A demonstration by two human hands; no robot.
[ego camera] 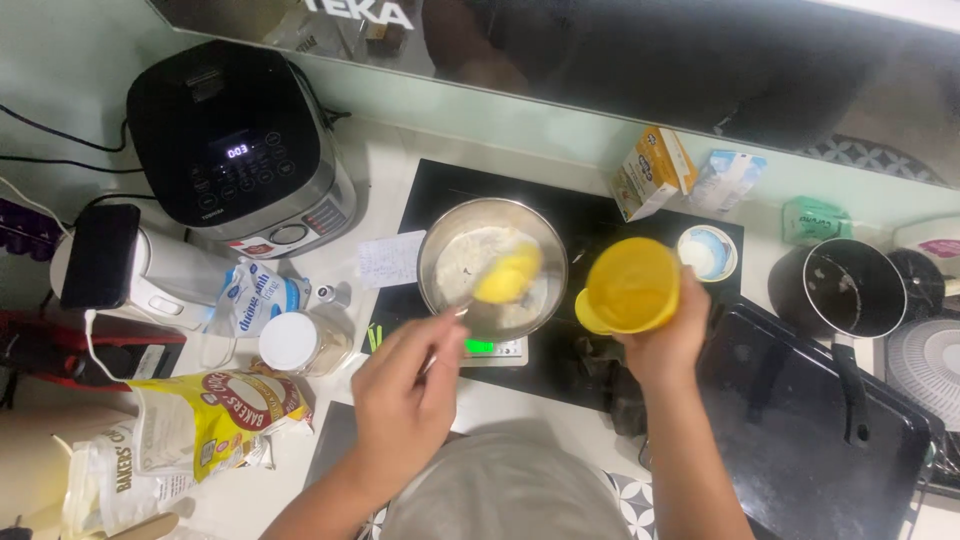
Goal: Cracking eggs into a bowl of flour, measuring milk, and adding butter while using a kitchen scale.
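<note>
1. The left hand (405, 400) was closed around a thin metal utensil handle (447, 322) that reached into the round stainless-steel mixing bowl (492, 266); the working end was hidden by the bowl's contents.
2. The right hand (662, 345) gripped a yellow plastic cup (630, 286), held just beside the bowl's right rim with its opening turned up toward the camera.
3. The bowl stood on a small kitchen scale with a lit green display (481, 347), which rested on a black glass hob (570, 300) set into the white tabletop (385, 160). Inside the bowl lay white flour and a yellow mass (507, 275).
4. A black and silver rice cooker (235, 150) sat at the far left, with a white appliance (150, 280) bearing a dark phone (98, 256) in front of it.
5. A white-lidded glass jar (298, 343), a blue and white pouch (252, 297) and a yellow flour bag (215, 415) lay left of the left hand.
6. A yellow carton (652, 172) and a small round white tub (706, 252) stood behind the cup.
7. A dark saucepan (838, 290) and a black tray (810, 420) were to the right.
</note>
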